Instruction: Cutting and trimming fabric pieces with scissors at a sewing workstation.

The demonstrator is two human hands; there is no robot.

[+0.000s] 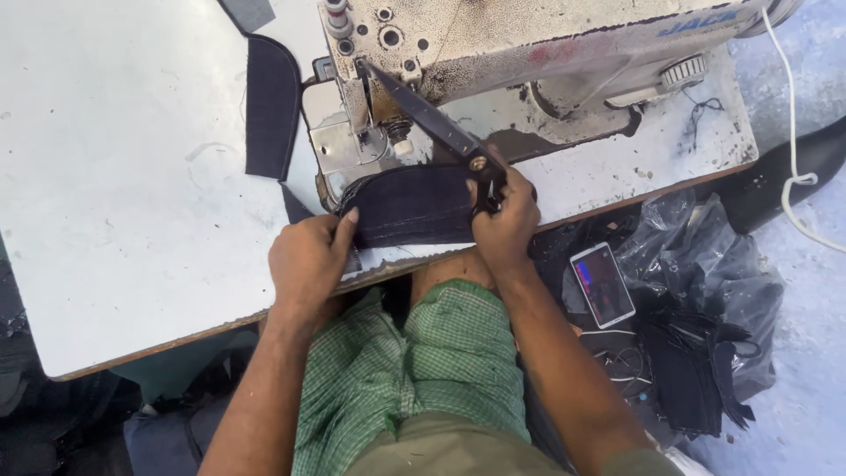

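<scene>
A: Far left of the left hand?
B: White table [132,176]. Above the hand, a dark curved fabric strip [270,106] lies flat, well apart from it.
A: Left hand [308,260]?
B: Pinching the left edge of the dark denim piece [410,204], fingers curled, thumb on top. The piece lies on the table edge, between both hands, its top end under the needle area of the sewing machine [529,44].
A: Right hand [504,220]?
B: Clenched through the handles of black scissors [436,119], resting on the denim's right edge. Blades point up-left from the hand, toward the machine head; can't tell whether they are apart.
A: Right of that hand?
B: Below-right, a lit phone [603,284] on black plastic bags [705,264]. White cable [793,132] further right.
</scene>
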